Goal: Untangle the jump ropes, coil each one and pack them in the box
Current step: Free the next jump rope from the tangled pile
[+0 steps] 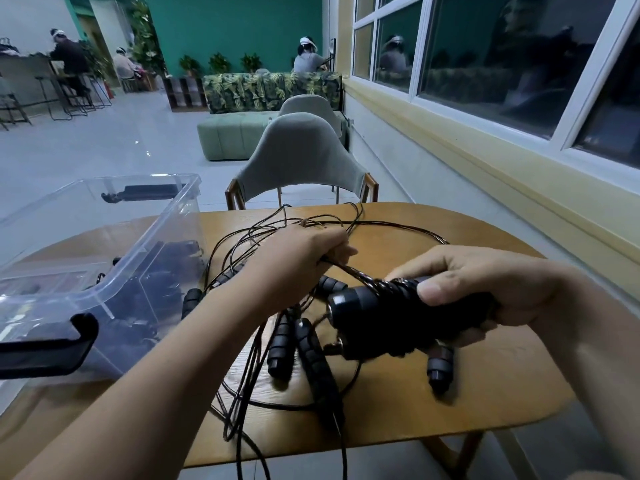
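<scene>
The right hand (485, 292) is wrapped round a bundle of black handles (367, 306), its thumb pressed on top just beside the place where dark cord (349, 271) is wound in several turns round them. The bundle is held a little above the wooden table (485, 393), with its capped ends pointing left. The left hand (304, 258), further away and to the left, has its fingers curled round the same cord, which runs short and taut from the fist down to the windings, so the two hands are near each other but not touching. Around and beyond the left hand the rest of the jump ropes (242, 244) lie in a loose tangle of thin dark loops across the middle of the table, with some strands trailing over the near edge. Several loose handles (280, 348) lie on the table below the hands, one of them under the right hand and another close to the clear plastic box (166, 230). The box stands at the left, well clear of the right hand, with a black latch (48, 348) at its near end. Dark shapes show through its wall, too blurred to identify
</scene>
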Motion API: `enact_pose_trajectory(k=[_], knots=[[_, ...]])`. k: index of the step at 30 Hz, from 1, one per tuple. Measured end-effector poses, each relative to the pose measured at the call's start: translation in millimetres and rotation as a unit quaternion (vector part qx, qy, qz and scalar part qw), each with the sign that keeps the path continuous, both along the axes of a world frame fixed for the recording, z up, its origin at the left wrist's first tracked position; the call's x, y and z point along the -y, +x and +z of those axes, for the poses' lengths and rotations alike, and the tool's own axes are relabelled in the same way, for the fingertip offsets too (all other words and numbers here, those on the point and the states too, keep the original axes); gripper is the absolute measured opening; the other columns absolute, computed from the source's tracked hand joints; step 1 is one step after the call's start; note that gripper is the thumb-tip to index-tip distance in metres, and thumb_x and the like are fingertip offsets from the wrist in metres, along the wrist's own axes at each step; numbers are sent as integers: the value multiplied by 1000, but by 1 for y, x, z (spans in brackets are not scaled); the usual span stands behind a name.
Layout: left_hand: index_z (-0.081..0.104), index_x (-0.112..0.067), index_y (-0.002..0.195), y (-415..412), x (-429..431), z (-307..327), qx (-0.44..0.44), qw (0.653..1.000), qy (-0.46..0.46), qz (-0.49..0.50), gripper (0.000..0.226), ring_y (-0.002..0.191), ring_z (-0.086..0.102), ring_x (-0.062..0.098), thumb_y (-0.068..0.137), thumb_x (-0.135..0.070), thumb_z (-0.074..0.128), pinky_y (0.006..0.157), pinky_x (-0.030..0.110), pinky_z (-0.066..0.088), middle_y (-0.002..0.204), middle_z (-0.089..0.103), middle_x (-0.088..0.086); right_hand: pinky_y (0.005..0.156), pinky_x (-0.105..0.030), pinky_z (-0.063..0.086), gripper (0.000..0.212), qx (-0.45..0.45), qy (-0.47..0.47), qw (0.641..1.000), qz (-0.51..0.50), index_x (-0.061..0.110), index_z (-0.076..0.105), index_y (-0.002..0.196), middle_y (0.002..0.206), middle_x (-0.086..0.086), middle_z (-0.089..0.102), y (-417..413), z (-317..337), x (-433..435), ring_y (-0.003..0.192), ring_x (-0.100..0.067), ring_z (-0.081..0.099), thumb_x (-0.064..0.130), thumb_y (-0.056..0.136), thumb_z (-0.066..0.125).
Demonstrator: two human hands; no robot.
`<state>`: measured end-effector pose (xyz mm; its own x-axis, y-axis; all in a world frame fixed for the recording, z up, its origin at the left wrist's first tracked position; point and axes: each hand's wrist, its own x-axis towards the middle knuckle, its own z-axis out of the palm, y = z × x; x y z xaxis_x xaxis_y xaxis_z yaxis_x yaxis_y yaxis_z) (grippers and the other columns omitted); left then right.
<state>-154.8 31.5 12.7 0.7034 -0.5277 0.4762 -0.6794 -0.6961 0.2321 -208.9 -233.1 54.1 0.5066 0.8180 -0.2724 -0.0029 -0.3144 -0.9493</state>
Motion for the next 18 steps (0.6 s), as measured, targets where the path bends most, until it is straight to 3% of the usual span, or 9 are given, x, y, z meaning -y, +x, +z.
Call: enact_pose_trajectory(k=[2, 4, 6, 7, 9, 11, 14, 18], knots=[[59, -31, 93, 17, -1, -18, -41, 998, 39, 30, 16, 87, 71, 1, 97, -27, 74, 69, 24, 56, 98, 77, -15, 41, -23, 37, 78, -22, 63, 998, -4, 0, 60, 137, 90, -36, 65, 0, -2, -8, 56, -30, 57, 56, 88, 80], [68, -21, 108, 28, -6, -36, -47, 992, 96, 63, 17, 91, 72, 2, 96, -33, 71, 67, 19, 54, 109, 77, -6, 42, -23, 38, 73, -31, 122, 992, -17, 2, 60, 135, 90, -30, 66, 1, -6, -14, 56, -30, 55, 55, 89, 80], [73, -18, 108, 20, -1, -43, -54, 996, 65, 39, 27, 85, 65, -6, 94, -41, 69, 66, 7, 47, 104, 75, -7, 41, -28, 29, 66, -16, 175, 984, -40, 4, 61, 127, 90, -29, 66, 1, -9, -20, 51, -24, 52, 55, 89, 78], [74, -22, 97, 11, 7, -39, -73, 994, 60, 53, 21, 81, 64, 0, 94, -41, 65, 65, 13, 49, 95, 73, -6, 41, -29, 27, 62, -11, 206, 977, -55, 6, 62, 123, 90, -28, 65, 2, -10, -22, 49, -20, 52, 56, 89, 77], [66, -21, 82, -4, 19, -34, 0, 997, 53, 47, 25, 73, 64, 20, 98, -35, 53, 59, 31, 51, 81, 69, 2, 38, -25, 27, 56, -16, 279, 957, -76, 6, 62, 120, 90, -25, 65, 0, -7, -25, 49, -14, 54, 55, 95, 71], [63, -16, 87, -14, 30, -25, -53, 997, 41, 26, 35, 75, 64, 26, 106, -41, 48, 65, 39, 52, 81, 71, 6, 37, -23, 29, 47, 5, 328, 939, -106, 6, 58, 122, 91, -23, 62, 0, -3, -27, 50, -13, 51, 49, 103, 58], [59, -22, 91, -14, 32, -25, -107, 994, -3, 27, 34, 71, 64, 19, 108, -49, 48, 71, 42, 54, 77, 70, 1, 42, -28, 24, 55, 76, 328, 918, -212, -3, 51, 137, 96, -23, 60, 2, -2, -30, 54, -17, 44, 43, 109, 43], [50, -28, 98, -18, 31, -27, -114, 993, 3, 1, 21, 72, 72, 22, 108, -46, 49, 67, 43, 59, 77, 74, -1, 43, -24, 31, 59, 104, 345, 867, -344, 4, 44, 153, 100, -19, 62, 14, -7, -22, 60, -19, 48, 43, 110, 50]])
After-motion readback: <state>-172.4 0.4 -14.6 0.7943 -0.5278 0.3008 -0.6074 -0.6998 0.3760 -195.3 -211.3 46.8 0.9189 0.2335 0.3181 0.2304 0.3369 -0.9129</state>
